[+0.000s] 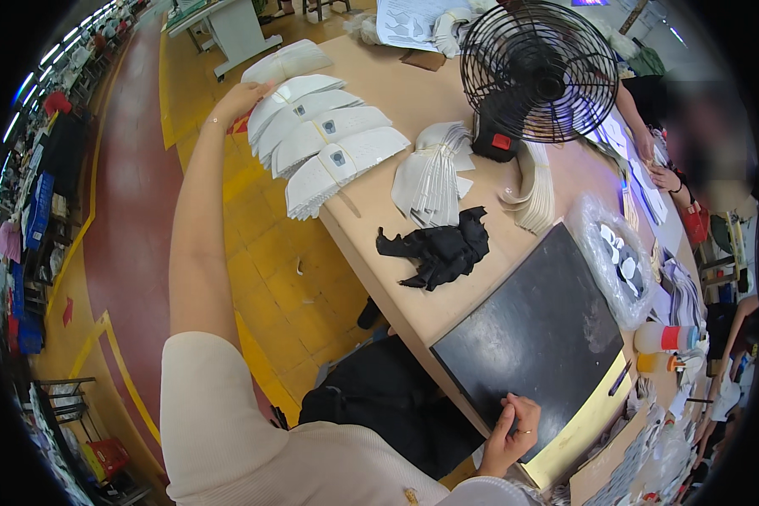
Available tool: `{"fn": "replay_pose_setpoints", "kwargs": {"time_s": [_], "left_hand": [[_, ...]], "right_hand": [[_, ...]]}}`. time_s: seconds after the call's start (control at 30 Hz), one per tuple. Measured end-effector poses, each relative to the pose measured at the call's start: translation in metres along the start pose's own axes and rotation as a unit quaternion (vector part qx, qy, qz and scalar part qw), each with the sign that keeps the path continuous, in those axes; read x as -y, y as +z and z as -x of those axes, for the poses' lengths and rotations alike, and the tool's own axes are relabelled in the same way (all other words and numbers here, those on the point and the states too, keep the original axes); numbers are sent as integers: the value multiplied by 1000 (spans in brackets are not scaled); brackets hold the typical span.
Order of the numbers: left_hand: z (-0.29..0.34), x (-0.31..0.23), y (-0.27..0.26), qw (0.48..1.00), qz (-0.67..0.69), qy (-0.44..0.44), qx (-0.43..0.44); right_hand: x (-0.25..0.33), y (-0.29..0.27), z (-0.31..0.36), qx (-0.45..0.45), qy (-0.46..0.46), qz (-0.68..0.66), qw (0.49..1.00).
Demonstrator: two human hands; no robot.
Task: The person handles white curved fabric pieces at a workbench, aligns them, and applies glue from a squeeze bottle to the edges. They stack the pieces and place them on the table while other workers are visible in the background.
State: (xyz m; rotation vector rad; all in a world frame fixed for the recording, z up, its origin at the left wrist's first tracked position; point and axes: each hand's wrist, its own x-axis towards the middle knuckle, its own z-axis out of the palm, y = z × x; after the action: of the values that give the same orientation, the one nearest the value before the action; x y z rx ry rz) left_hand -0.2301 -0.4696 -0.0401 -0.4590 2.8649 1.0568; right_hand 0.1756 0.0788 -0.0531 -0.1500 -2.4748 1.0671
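Observation:
My left arm stretches far out to the table's far left corner. There my left hand (238, 103) has its fingers closed at the end of a bundle of white cut pieces (293, 94); the fingertips are partly hidden. More white bundles, some banded, fan along the table edge, among them the nearest bundle (346, 167) and a farthest bundle (288, 61). My right hand (514, 428) rests with curled fingers at the near edge of a black mat (540, 312). A ring shows on one finger; whatever lies inside the curl, if anything, is hidden.
On the table (379, 253) lie a crumpled black cloth (443, 249), a fanned white stack (434, 173), and cream strips (533, 190). A black fan (541, 72) stands behind. Right are a plastic bag (611, 261), bottles (666, 338), a pen (620, 379) and a co-worker's hands (654, 164).

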Motion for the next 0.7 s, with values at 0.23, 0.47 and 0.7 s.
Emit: {"fn": "replay_pose_setpoints", "kwargs": {"time_s": [0.23,0.47,0.7], "left_hand": [[-6,1,25,999,-13,0,-29],[-20,-13,16,992,34,-89,87],[-13,-27,13,999,-29,2,30]], "right_hand": [[-2,-1,1,1,-2,1,1000],[-5,10,-2,6,1,26,1000],[-7,14,-3,3,10,47,999]]}}
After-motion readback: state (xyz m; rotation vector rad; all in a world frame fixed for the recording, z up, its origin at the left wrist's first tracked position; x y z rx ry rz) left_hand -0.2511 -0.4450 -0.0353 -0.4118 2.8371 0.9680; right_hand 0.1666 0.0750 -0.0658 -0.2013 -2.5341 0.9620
